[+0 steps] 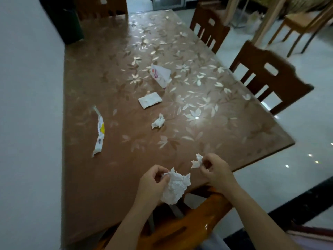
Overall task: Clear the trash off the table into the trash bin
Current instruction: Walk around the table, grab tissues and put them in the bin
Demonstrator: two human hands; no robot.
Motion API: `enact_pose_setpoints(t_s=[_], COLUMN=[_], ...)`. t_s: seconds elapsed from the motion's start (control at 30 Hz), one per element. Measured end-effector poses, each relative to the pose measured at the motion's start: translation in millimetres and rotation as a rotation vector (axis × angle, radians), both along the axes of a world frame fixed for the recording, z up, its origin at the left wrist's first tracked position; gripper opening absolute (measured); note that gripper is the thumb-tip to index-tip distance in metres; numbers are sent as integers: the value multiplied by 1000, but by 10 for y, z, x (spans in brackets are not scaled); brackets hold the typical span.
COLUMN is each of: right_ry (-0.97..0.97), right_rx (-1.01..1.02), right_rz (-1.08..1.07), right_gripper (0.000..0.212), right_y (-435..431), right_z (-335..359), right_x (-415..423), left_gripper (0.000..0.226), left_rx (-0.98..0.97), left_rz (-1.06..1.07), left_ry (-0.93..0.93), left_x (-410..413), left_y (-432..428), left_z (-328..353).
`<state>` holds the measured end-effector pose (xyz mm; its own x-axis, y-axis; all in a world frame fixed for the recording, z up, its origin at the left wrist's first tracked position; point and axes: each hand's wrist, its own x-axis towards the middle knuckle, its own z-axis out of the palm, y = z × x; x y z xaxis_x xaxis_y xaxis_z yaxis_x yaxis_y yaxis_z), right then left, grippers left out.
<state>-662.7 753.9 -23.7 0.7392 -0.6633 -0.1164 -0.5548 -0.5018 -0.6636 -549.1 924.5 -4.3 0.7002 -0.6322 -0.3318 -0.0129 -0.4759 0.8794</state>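
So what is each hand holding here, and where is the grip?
The left hand pinches the large crumpled tissue at its upper left edge; the rest hangs below. The right hand pinches the small tissue scrap by its right side.

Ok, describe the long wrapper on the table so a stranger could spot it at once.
Start at the brown flowered table, then follow its left side by the white wall. The wrapper lies there, left of the crumpled tissue. It alone is a long narrow strip with a yellow patch.
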Motion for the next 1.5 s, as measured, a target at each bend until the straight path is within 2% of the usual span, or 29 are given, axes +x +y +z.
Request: enact_pose_setpoints(t_s=[0.2, 0.4, 0.53, 0.67, 0.83, 0.97, 1.13, 1.3, 1.5], right_ry=[-175, -300, -317, -313, -315, -254, -210, -116, -68], right_rx=[-74, -147, -225, -294, -334, -343, -331, -374, -409], right_rz=[-249, -382, -477, -598, -683, -736, -786, -775, -663], right_gripper=[9, 13, 14, 17, 11, 10, 10, 9, 9], right_y=[-358, -942, -1486, -2030, -2505, -2857, -3407, -4577, -5987], right_z=[286, 444, 540, 615, 694, 592, 507, 456, 650], right_x=[-714, -1515, -2285, -3102, -3753, -4077, -4328, -4484, -4346], left_gripper=[10, 12, 17, 14, 10, 15, 18, 26, 25], left_rx=[-22, -111, -160, -229, -265, -256, -213, -220, -282], left_rz=[-193, -302, -383, -548, -656, -729, -759, -732, -674], left_ry=[-45, -157, -199, -337, -422, -455, -383, -362, -319], left_x=[-360, -992, -1653, -2350, -3010, -3291, -3528, -3644, -3538], left_y=[-617, -1447, -2208, -2985, -3744, -4323, -5062, -6238, -7660], left_z=[260, 418, 486, 540, 551, 421, 248, 89, 280])
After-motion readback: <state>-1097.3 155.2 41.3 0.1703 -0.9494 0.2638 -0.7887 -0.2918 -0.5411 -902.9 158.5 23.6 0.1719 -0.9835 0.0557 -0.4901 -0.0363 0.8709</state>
